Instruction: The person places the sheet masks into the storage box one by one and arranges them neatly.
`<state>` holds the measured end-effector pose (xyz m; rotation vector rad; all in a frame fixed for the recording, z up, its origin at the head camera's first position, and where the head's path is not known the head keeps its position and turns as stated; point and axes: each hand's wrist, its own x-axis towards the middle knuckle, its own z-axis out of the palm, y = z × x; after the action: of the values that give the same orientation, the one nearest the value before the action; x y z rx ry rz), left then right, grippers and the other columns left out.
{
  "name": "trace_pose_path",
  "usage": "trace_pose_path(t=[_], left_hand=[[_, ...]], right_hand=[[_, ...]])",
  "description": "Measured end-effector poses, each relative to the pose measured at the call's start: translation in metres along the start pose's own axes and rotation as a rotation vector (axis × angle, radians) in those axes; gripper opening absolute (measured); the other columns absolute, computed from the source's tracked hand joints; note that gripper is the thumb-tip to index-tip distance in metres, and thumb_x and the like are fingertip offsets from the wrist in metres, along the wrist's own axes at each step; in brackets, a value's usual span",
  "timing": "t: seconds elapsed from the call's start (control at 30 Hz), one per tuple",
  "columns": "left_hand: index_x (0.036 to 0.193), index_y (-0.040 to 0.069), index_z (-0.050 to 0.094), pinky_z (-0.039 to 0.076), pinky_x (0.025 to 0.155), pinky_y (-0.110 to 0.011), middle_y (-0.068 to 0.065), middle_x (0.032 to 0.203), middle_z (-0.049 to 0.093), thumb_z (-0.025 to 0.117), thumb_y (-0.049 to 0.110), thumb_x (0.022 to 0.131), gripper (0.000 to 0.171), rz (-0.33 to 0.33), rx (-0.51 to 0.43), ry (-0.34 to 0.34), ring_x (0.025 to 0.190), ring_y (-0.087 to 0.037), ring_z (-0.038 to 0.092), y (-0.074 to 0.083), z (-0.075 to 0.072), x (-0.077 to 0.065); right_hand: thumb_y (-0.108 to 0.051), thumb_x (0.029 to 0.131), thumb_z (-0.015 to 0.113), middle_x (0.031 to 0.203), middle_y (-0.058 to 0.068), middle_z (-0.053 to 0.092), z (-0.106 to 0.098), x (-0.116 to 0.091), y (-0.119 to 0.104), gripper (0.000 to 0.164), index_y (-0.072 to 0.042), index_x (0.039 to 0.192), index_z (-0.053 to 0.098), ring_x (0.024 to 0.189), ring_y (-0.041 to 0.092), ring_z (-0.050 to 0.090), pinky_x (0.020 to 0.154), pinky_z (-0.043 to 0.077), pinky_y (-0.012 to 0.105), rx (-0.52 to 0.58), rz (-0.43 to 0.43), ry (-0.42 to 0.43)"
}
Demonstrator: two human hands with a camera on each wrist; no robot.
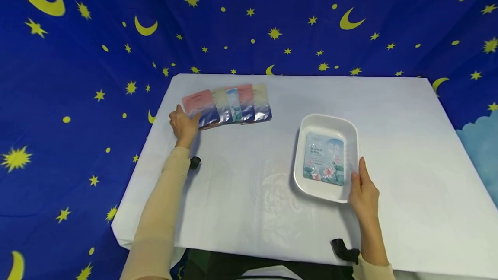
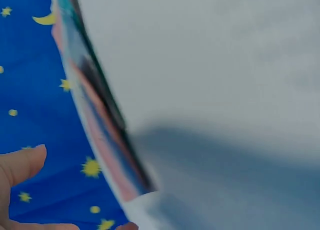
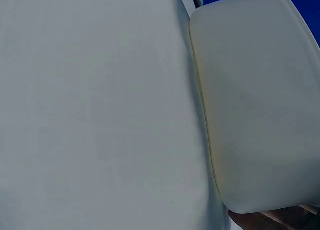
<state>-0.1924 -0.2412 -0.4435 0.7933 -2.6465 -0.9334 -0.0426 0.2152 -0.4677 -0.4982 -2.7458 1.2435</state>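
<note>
White tray (image 1: 330,122) sits on the white table (image 1: 412,133), w/ a blue flowered packet (image 1: 324,159) lying flat inside, apparently face up b/c the print shows. R hand (image 1: 365,193) grips the tray's near-right corner: thumb at the rim, fingers round the outside & under, per R wrist view. Prob. held there to steady it, corner being the easiest bit to grab. Can't tell if that corner is lifted a touch.

L hand (image 1: 184,125) is well left of the tray & a bit beyond it, at the left end of an overlapping packet row (image 1: 234,103). Fingers & thumb spread, not clenched, nothing grasped afaict; it straddles the pink packet (image 1: 199,102) at that end, prob. b/c that one's least covered. Whether the thumb actually touches: can't tell. Row's fanned, prob. so each packet shows; pink, beige & one narrow blue strip visible.

Obstacles etc.: just left of the tray, a shiny see-through sheet (image 1: 277,202), prob. film, lies btwn tray & L sleeve (image 1: 163,202). Overlaps in the row could drag neighbours along. Tray wall stands btwn R fingers & the flowered packet. Black gadgets (image 1: 342,250) at both wrists, R one nearer the person than the tray. Starry blue curtain (image 1: 233,20) behind the tray, past the table's far edge.
</note>
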Motion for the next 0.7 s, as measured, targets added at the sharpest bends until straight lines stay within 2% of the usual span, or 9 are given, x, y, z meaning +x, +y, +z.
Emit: trace_pose_path(t=[0.1,0.23,0.37,0.47,0.53,0.7], left_hand=[[0.135,-0.003,0.028,0.032,0.096,-0.048,-0.031,0.125,0.033,0.061,0.035,0.079,0.075,-0.041,0.018,-0.062,0.113,-0.046,0.035,-0.007,0.007,0.009],[0.126,-0.007,0.038,0.033,0.092,-0.048,-0.031,0.121,0.034,0.065,0.041,0.075,0.074,-0.098,0.149,-0.121,0.112,-0.044,0.031,-0.015,0.015,0.016],[0.107,-0.008,0.052,0.032,0.090,-0.046,-0.029,0.116,0.038,0.069,0.044,0.071,0.065,-0.100,0.274,-0.146,0.109,-0.041,0.032,-0.017,0.019,0.020],[0.100,-0.007,0.057,0.032,0.088,-0.046,-0.028,0.115,0.040,0.070,0.041,0.071,0.058,-0.089,0.271,-0.150,0.107,-0.040,0.035,-0.014,0.020,0.023],[0.102,-0.008,0.058,0.034,0.087,-0.046,-0.029,0.115,0.040,0.071,0.038,0.071,0.057,-0.105,0.249,-0.152,0.107,-0.041,0.037,-0.011,0.019,0.024],[0.111,-0.007,0.055,0.040,0.084,-0.044,-0.027,0.119,0.035,0.074,0.033,0.069,0.060,-0.215,0.172,-0.160,0.106,-0.039,0.041,-0.007,0.017,0.026]], right_hand=[[-0.028,0.096,0.031,0.141,0.012,0.028,0.000,-0.001,0.002,0.046,-0.024,0.141,0.019,0.126,0.038,0.029,0.098,0.028,0.054,-0.005,0.005,0.003],[-0.029,0.096,0.031,0.140,0.012,0.028,0.001,-0.003,0.004,0.046,-0.024,0.141,0.020,0.125,0.038,0.030,0.098,0.029,0.053,-0.006,0.010,0.001],[-0.027,0.096,0.032,0.141,0.011,0.028,0.002,-0.003,0.005,0.046,-0.023,0.141,0.021,0.126,0.035,0.030,0.099,0.028,0.052,0.005,-0.005,0.013],[-0.027,0.096,0.032,0.141,0.010,0.028,0.002,-0.003,0.004,0.046,-0.022,0.141,0.021,0.127,0.034,0.029,0.099,0.028,0.051,0.008,-0.010,0.026],[-0.027,0.096,0.032,0.141,0.010,0.028,0.002,-0.003,0.004,0.046,-0.022,0.141,0.021,0.127,0.034,0.029,0.099,0.028,0.051,0.008,-0.014,0.034],[-0.026,0.096,0.032,0.141,0.009,0.028,0.002,-0.001,0.003,0.046,-0.022,0.140,0.022,0.128,0.032,0.029,0.100,0.028,0.050,0.013,-0.020,0.037]])
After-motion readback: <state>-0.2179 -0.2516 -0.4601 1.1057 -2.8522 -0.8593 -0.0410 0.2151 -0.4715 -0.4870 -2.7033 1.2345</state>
